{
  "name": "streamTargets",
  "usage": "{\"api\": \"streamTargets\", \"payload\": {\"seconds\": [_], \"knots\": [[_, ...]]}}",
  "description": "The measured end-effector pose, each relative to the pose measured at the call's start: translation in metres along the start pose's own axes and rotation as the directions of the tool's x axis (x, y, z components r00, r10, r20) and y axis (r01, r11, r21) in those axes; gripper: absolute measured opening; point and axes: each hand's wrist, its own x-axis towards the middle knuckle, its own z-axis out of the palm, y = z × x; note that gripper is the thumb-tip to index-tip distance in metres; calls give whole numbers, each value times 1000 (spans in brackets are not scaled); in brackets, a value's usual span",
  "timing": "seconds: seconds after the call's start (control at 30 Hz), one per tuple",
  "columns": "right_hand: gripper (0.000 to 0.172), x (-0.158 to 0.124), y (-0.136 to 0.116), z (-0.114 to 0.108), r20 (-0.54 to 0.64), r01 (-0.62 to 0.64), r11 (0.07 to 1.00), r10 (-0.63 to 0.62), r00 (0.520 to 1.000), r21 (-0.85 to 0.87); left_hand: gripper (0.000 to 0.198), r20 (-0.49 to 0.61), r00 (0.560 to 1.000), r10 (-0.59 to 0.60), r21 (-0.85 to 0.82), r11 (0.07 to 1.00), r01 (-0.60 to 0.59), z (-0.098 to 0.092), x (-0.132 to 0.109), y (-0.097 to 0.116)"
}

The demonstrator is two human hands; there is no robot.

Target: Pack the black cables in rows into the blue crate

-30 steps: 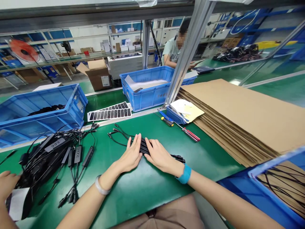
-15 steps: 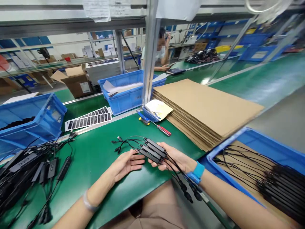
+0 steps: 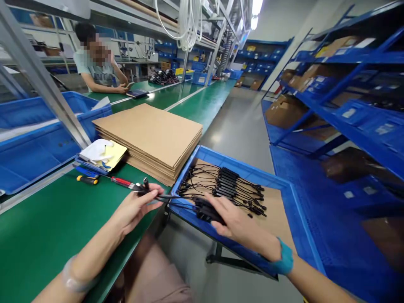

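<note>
The right hand [image 3: 235, 223] grips a bundle of black adapters [image 3: 205, 209] over the near edge of the blue bin [image 3: 285, 185] — more adapters lie just beyond on its cardboard liner. The left hand [image 3: 134, 208] pinches their cable ends [image 3: 145, 187] over the green bench [image 3: 47, 227]. Left of them — screwdrivers [image 3: 104, 180] and stacked cardboard sheets [image 3: 151, 134].

Bundle of black cable modules [image 3: 205, 210]: several slim black rectangular boxes stacked side by side, thin black leads running off both ends. Boxes are held over the near rim of the blue bin [image 3: 285, 185], roughly level. Left-hand leads [image 3: 158, 195] are stretched out toward the green bench edge, ending in small plugs. Bin is tilted on a stand, lined with cardboard, a like batch of modules [image 3: 227, 185] laid flat inside
</note>
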Motion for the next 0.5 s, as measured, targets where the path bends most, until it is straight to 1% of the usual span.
{"api": "streamTargets", "payload": {"seconds": [0.03,0.07,0.1,0.17,0.23,0.3,0.37,0.43,0.5], "knots": [[67,-12,20,3,-64,-9,996,3,998,-90,20,57,998,-5,31,1000,3,14,12,-6],[68,-24,40,7,-99,-12,986,-5,995,-166,25,98,995,-12,51,999,7,27,23,-13],[67,-34,59,13,-107,-21,975,-4,994,-223,31,122,992,-16,77,997,7,39,34,-22],[65,-52,91,27,-95,-44,954,17,995,-295,47,122,992,13,168,985,-34,55,53,-39],[62,-65,114,43,-38,-36,943,25,999,-330,61,130,988,86,287,950,-121,60,64,-54],[60,-73,127,57,12,-13,942,19,1000,-334,66,204,969,140,396,894,-212,57,65,-64],[58,-75,133,67,26,-7,947,17,1000,-322,61,297,942,157,489,822,-291,45,54,-67],[56,-74,134,74,7,-20,946,23,1000,-324,52,345,925,157,593,728,-344,27,34,-65],[53,-72,133,79,-28,-33,929,25,999,-368,43,357,924,135,698,619,-360,2,7,-62]]}}
